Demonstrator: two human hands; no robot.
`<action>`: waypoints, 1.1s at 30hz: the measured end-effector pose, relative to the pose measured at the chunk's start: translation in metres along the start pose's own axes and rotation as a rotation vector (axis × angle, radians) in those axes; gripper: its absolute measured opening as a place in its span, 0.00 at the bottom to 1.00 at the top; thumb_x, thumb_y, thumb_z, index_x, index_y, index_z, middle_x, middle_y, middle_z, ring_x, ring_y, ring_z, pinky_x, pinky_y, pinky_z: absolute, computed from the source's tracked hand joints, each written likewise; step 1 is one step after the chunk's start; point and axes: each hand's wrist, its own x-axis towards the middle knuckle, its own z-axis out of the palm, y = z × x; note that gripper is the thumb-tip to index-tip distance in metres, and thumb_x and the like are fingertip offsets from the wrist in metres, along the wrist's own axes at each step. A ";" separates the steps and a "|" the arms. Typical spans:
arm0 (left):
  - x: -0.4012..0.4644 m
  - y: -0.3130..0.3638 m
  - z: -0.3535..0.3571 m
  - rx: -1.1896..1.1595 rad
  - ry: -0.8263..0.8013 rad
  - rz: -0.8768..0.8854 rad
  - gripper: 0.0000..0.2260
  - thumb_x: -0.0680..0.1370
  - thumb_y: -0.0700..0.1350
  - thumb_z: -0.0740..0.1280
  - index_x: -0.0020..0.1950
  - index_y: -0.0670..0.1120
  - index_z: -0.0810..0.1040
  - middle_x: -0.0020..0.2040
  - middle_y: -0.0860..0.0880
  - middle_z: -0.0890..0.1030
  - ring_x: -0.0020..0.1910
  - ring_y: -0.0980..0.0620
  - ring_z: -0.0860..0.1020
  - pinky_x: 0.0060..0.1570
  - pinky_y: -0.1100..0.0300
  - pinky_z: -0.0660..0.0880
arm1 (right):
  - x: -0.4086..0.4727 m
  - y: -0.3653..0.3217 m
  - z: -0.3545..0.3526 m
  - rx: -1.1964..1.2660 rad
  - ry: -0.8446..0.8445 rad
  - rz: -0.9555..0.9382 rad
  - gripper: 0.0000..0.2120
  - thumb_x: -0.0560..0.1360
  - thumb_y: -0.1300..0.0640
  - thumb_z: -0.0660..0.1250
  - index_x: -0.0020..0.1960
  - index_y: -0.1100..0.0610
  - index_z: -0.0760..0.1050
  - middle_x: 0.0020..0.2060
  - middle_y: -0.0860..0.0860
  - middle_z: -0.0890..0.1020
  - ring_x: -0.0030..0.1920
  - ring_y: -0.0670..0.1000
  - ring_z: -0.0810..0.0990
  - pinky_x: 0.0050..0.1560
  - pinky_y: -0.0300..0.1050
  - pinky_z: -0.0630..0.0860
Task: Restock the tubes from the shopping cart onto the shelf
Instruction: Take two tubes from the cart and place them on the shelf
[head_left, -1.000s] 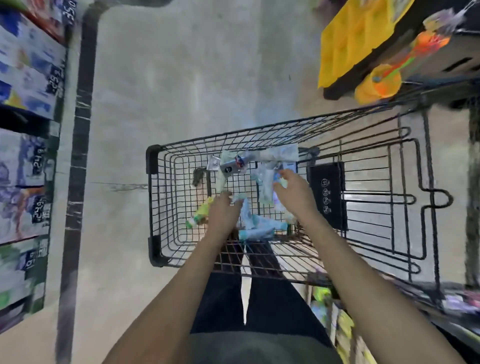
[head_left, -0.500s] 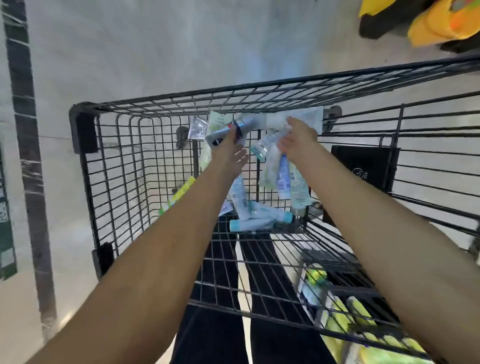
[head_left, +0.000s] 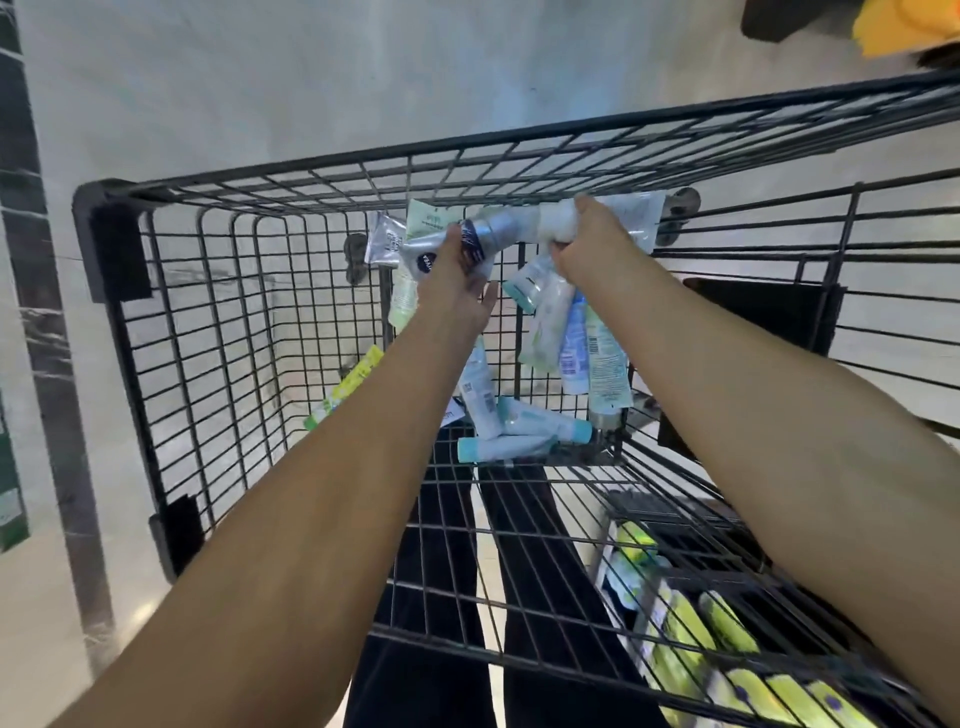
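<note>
Black wire shopping cart (head_left: 130, 249) is being reached into at frame centre, loose tubes (head_left: 524, 436) lying at its bottom. Silver-blue tube (head_left: 483, 236) is being gripped by left hand (head_left: 457, 280); white tube (head_left: 556, 223) plus a dangling bunch (head_left: 571, 332) is being clutched by right hand (head_left: 597, 249). Overloaded right grip is risking tubes being dropped back.

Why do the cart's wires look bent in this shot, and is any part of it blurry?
Head view: the wide-angle lens bows the black wire shopping cart, curving its rim. The lower right corner smears, so the yellow-green packages there are unreadable. The left hand and right hand, gripping plastic tubes, are fairly sharp. Light is soft and even, with no hard shadows on the pale floor.
</note>
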 end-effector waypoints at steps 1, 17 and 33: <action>0.001 0.000 0.001 -0.005 0.005 0.003 0.23 0.77 0.55 0.74 0.67 0.45 0.77 0.60 0.45 0.83 0.59 0.50 0.81 0.59 0.53 0.78 | 0.006 0.001 0.002 0.114 -0.011 0.017 0.21 0.73 0.50 0.72 0.65 0.43 0.74 0.61 0.57 0.81 0.57 0.60 0.81 0.58 0.59 0.80; -0.042 -0.019 -0.040 0.398 -0.101 0.314 0.26 0.74 0.40 0.76 0.67 0.44 0.67 0.58 0.40 0.82 0.50 0.44 0.84 0.50 0.43 0.84 | -0.129 0.061 -0.047 1.066 -0.392 0.198 0.20 0.72 0.67 0.63 0.64 0.64 0.75 0.52 0.61 0.80 0.50 0.61 0.80 0.57 0.53 0.79; -0.303 -0.033 -0.085 0.686 -0.361 0.596 0.23 0.71 0.49 0.79 0.62 0.53 0.74 0.55 0.44 0.85 0.52 0.42 0.85 0.58 0.34 0.79 | -0.355 0.052 -0.138 0.790 -0.516 -0.248 0.28 0.75 0.61 0.71 0.74 0.56 0.69 0.61 0.65 0.82 0.50 0.61 0.84 0.54 0.59 0.80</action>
